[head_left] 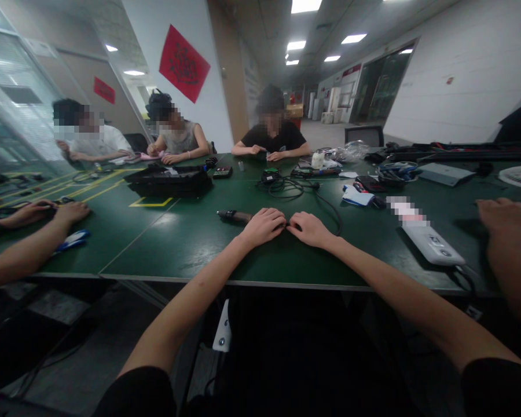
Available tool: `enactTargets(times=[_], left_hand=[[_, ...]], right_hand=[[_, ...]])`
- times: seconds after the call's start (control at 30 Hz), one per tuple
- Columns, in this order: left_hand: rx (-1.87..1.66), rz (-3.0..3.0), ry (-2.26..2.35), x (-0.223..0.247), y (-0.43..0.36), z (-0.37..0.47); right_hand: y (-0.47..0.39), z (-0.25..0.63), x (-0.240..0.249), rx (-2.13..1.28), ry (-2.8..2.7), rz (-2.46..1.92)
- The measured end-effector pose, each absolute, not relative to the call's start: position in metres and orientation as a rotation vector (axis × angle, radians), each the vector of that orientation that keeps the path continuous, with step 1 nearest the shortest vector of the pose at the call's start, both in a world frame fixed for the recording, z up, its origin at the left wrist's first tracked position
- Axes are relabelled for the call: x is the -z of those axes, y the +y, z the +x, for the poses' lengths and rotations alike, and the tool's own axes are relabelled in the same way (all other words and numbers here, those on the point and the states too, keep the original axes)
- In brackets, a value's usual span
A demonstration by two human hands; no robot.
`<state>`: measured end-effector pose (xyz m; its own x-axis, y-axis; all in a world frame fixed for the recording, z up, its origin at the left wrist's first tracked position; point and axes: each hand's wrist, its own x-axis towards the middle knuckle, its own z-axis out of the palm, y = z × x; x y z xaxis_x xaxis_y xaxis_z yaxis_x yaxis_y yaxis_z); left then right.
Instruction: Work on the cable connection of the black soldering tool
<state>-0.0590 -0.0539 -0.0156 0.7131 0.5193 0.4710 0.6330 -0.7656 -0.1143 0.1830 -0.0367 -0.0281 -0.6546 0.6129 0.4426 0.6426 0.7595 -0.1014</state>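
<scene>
A dark electric screwdriver (234, 216), black at its tip and brownish along the body, lies on the green table with the tip pointing left. My left hand (264, 225) is closed over its rear part, fingers curled down and hiding that end. Close beside it, my right hand (310, 229) has its fingers pinched together at the tool's cable end. A black cable (335, 211) runs from behind my right hand up toward the middle of the table. The exact grip of the right fingertips is small and partly hidden.
A black tray (169, 180) stands left of centre. Coiled cables (282, 184) lie ahead. A white power bank-like device (434, 243) with a cord is at right, near blue-white gloves (356, 196). Other people sit opposite and on both sides, arms on the table (156, 255).
</scene>
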Motion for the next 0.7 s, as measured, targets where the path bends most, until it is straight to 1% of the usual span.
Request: enactTargets(times=[0.6,0.7], left_hand=[[0.615,-2.603,-0.977,0.0147,-0.0558,-0.0575],[0.583,-2.648,-0.927,0.0144,-0.0556,-0.0583]], right_hand=[[-0.0385,0.1825,0.0258,0.071,-2.51,-0.977],[-0.039,0.1825,0.0252,0.07,-2.511,-0.985]])
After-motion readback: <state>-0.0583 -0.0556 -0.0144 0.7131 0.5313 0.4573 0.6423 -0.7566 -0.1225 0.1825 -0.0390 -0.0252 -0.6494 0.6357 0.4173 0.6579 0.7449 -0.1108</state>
